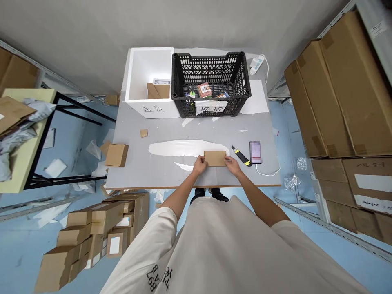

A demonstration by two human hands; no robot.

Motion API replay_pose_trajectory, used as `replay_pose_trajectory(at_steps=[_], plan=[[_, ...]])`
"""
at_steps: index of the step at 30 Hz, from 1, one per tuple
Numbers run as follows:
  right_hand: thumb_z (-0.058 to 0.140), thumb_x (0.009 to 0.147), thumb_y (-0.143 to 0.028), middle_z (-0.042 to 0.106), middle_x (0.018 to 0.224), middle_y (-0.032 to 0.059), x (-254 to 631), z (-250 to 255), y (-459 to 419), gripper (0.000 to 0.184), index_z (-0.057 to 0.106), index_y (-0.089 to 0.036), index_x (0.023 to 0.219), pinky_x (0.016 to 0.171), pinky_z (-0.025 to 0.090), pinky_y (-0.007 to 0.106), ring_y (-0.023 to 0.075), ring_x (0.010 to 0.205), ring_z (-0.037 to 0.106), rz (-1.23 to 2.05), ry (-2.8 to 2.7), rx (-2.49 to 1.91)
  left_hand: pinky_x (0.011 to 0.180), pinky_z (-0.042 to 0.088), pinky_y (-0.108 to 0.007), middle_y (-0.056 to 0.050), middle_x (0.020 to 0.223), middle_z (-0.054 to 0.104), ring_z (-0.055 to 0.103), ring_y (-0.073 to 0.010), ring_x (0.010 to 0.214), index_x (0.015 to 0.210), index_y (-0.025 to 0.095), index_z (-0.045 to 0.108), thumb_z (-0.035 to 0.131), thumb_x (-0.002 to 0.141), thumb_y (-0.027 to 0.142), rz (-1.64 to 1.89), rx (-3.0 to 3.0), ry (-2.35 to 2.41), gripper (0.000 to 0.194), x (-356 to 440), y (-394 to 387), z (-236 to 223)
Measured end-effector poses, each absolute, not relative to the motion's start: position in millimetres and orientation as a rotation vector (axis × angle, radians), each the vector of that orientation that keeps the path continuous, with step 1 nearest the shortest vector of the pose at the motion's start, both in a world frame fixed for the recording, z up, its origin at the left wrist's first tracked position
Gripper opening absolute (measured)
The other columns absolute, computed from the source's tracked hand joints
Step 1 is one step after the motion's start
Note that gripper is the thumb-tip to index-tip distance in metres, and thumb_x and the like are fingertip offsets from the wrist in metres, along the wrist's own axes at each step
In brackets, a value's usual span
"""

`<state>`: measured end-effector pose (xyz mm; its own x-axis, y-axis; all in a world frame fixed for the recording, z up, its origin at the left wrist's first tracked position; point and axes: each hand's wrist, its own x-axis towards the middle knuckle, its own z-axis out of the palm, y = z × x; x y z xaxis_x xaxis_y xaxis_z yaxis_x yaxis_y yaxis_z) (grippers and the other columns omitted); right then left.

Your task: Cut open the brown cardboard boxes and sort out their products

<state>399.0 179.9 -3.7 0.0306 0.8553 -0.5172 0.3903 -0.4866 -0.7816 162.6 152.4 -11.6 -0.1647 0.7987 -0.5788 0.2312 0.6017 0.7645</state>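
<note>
A small flat brown cardboard box (pixel 214 159) lies near the front edge of the grey table. My left hand (pixel 200 165) grips its left side, and my right hand (pixel 232 165) grips its right side, fingers closed on the edges. Just right of my right hand lies a black and yellow utility knife (pixel 241 156). Beyond the knife is a phone (pixel 255 152) with its screen lit and a white cable plugged in.
At the back stand a white foam box (pixel 153 108) and a black plastic crate (pixel 211 57) with small packages inside. A cardboard box (pixel 116 155) sits at the table's left edge. Stacked cartons (pixel 330 94) line the right; more boxes (pixel 76 234) are on the floor at left.
</note>
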Motion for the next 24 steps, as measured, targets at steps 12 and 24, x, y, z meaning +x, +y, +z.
replay_pose_trajectory(at_steps=[12,24], plan=[[0.07,0.077,-0.041,0.061,0.138,0.0157,393.9,9.0,197.6,0.066,0.056,-0.02,0.138,0.107,0.049,0.045,0.0265,0.121,0.063,1.438,-1.029,-1.793,0.092,0.051,-0.034,-0.014,0.136,0.057,0.063,-0.0225,0.113,0.143,0.022,0.039,0.067,0.077,0.022,0.782,0.767,1.585,0.072,173.5,182.5,4.9],[0.07,0.076,-0.053,0.073,0.115,0.0145,416.7,15.9,195.5,0.047,0.071,-0.017,0.105,0.106,0.047,0.047,0.0309,0.113,0.065,1.267,-1.053,-1.88,0.091,0.051,-0.035,-0.004,0.093,0.062,0.064,-0.0181,0.091,0.113,0.02,0.062,0.065,0.087,0.027,0.836,1.032,1.703,0.028,185.4,176.6,-5.4]])
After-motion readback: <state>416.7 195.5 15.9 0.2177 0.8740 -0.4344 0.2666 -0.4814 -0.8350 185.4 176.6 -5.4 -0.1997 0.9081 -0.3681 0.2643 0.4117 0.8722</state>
